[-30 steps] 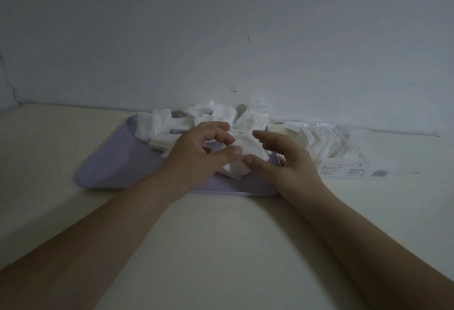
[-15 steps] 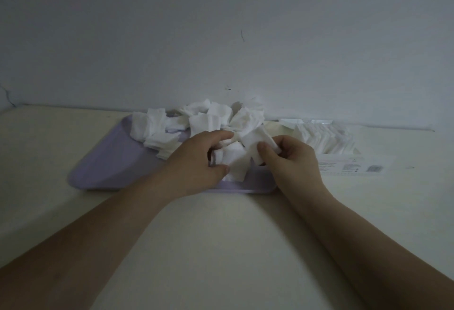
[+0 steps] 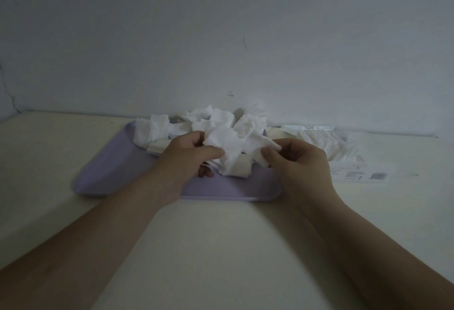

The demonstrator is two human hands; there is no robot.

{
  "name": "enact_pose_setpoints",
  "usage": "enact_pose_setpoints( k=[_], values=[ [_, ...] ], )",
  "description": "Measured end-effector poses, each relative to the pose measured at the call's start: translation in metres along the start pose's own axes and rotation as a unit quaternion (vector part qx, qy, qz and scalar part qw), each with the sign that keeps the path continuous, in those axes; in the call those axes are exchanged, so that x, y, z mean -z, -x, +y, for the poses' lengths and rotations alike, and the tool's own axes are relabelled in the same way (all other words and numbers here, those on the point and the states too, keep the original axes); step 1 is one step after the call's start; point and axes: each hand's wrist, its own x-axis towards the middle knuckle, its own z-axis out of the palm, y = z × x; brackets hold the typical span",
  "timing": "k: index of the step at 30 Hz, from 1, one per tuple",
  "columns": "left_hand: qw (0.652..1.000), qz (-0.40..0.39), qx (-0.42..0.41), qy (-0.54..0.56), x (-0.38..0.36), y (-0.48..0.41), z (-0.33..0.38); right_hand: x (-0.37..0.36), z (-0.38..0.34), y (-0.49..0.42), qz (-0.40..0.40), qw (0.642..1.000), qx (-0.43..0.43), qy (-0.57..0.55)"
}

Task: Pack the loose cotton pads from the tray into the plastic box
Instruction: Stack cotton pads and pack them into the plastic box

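In the head view, a shallow lilac tray with rounded corners and a smooth, matte rim is lying flat on a pale cream tabletop, and a plain greyish wall is rising just behind the tray. Loose cotton pads, white, soft and roughly square with crumpled, fuzzy edges, are heaping up across the far half of the tray, some leaning against the wall. Over the middle of the tray, the left hand is curling its fingers around a bunch of pads, its grip pinching the soft sheets between the thumb in front and the fingers behind. The right hand, over the tray's right end, is closing its grip on the same bunch from the other side, thumb and forefinger pinching a folded corner while the other fingers are curling inward. The bunch is hanging just above the tray's floor, its lower sheets drooping towards it. Just to the right of the tray, the plastic box is sitting on the tabletop; its clear walls are hard to make out in the dim light. Packed pads are standing inside it in neat, tight rows on edge. A flat white label with small print and a barcode is showing on the box's near side, right of the tray's front corner.
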Motion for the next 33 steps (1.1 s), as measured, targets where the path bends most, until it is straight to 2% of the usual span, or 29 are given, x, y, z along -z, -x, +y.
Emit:
enact_pose_setpoints(
  k=[2,7,12,21,24,29,33],
  values=[
    [0.999,-0.045,0.002,0.026,-0.004,0.002,-0.001,0.000,0.000,0.001,-0.011,1.000,-0.003,0.006],
    [0.994,-0.093,0.009,-0.049,-0.007,0.007,-0.003,-0.005,-0.008,0.006,-0.069,0.997,0.013,-0.044],
    [0.995,-0.077,0.013,-0.055,-0.010,0.010,0.001,-0.010,-0.007,0.010,-0.116,0.990,0.002,-0.085],
    [0.996,-0.052,0.009,-0.068,-0.014,0.013,0.002,-0.010,-0.011,0.012,-0.137,0.976,-0.036,-0.168],
    [0.996,-0.051,0.001,-0.076,-0.015,0.014,0.002,-0.009,-0.010,0.012,-0.150,0.978,-0.021,-0.147],
    [0.994,-0.079,-0.010,-0.075,-0.014,0.014,0.001,-0.011,-0.003,0.011,-0.100,0.988,-0.009,-0.116],
    [0.993,-0.102,-0.001,-0.064,-0.007,0.010,-0.001,-0.010,0.005,0.005,-0.082,0.987,-0.019,-0.135]
  ],
)
